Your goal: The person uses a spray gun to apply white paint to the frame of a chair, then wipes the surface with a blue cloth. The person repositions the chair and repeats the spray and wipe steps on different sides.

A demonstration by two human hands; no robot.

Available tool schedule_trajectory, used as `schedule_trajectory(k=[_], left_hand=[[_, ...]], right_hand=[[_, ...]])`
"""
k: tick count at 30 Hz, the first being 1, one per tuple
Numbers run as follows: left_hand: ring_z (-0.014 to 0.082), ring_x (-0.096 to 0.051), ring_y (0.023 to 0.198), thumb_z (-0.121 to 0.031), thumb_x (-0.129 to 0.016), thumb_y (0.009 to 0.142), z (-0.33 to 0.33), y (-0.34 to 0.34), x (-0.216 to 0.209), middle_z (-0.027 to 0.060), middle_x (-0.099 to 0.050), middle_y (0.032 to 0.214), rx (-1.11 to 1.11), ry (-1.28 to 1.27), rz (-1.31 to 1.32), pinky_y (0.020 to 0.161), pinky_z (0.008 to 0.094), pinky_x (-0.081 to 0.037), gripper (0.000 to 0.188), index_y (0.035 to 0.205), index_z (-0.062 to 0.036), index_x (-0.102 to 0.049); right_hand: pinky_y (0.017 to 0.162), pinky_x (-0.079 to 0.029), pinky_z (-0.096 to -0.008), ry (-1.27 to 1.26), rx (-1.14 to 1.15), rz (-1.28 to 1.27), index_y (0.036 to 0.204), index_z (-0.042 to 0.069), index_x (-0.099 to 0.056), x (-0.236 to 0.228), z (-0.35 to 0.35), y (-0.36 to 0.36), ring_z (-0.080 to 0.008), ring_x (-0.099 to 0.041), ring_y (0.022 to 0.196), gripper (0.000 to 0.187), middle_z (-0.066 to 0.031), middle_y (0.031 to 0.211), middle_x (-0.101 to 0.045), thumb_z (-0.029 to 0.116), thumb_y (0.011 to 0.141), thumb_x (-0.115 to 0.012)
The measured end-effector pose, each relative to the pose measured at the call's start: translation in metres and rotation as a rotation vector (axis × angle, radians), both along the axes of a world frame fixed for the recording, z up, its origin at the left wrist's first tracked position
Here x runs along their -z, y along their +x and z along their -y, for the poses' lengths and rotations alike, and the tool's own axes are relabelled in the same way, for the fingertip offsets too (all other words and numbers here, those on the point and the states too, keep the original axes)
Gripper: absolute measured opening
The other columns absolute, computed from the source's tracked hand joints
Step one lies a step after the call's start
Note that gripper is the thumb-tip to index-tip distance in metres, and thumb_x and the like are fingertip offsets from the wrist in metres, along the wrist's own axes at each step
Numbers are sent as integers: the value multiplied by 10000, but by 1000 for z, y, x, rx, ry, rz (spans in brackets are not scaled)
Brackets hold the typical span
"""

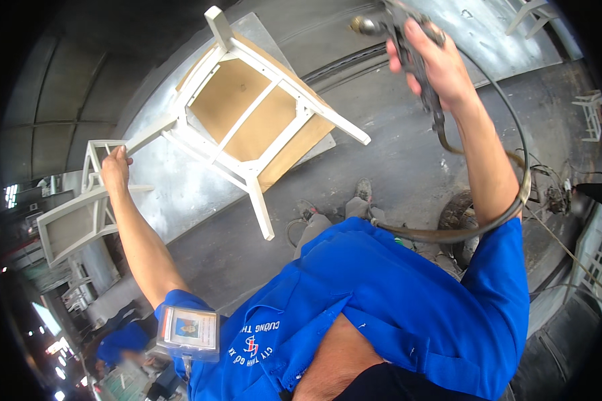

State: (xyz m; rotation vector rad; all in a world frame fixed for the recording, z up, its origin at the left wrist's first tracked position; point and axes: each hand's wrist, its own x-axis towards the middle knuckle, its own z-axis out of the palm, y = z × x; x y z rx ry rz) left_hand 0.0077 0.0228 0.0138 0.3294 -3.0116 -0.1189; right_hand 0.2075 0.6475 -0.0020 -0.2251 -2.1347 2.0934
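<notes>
My right hand (438, 67) is raised at the upper right, its fingers wrapped round the handle of a dark spray gun (415, 57) with a brassy nozzle pointing left. A hose (520, 127) runs from the gun and loops over my right forearm. At the left, my left hand (116, 168) is closed at the end of a long post of a white chair (251, 170). The chair is tipped over, legs sticking out and seat underside facing me. A brown board (281, 164) shows through and behind its frame. My left fingertips are partly hidden.
Beneath the chair lies a pale, paint-marked metal sheet (160, 207). Another white chair frame (73, 210) stands beyond my left hand. Hoses and a round, dirty wheel-like thing (456, 217) lie by my feet at right. A person in blue (124, 344) is at lower left.
</notes>
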Motion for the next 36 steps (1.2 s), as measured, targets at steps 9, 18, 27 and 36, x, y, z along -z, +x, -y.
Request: schedule_trajectory(k=[9, 18, 27, 36], left_hand=[[179, -728, 793, -310, -617, 1030, 30, -15, 13, 132, -762, 964, -75, 346, 20, 729, 307, -582, 404, 1313, -30, -685], [188, -735, 823, -287, -587, 1025, 36, -11, 2, 142, -761, 974, -54, 275, 112, 785, 324, -582, 402, 1293, -4, -686], [160, -736, 808, -404, -598, 999, 24, -27, 3, 104, -795, 928, -32, 145, 137, 797, 320, -563, 457, 1314, -89, -700], [147, -714, 809, -501, -577, 1005, 14, -51, 1, 22, -798, 923, -53, 118, 205, 870, 345, -528, 512, 1375, -158, -666]], right_hand=[[379, -457, -228, -249, -153, 243, 1182, 96, -631, 54, -78, -53, -97, -643, 608, 400, -21, 827, -650, 460, 1069, -510], [378, -405, -191, -39, -20, 473, 1299, 47, -562, 66, -96, 58, -72, -599, 676, 498, -36, 893, -635, 483, 1065, -506], [415, -423, -196, 243, -366, 249, 1376, 93, -600, -4, 15, -14, -66, -593, 665, 509, -12, 852, -614, 483, 1062, -514], [474, -490, -225, 291, -907, 300, 1288, 36, -598, -96, 123, -72, -72, -608, 688, 492, -7, 841, -608, 464, 1053, -534]])
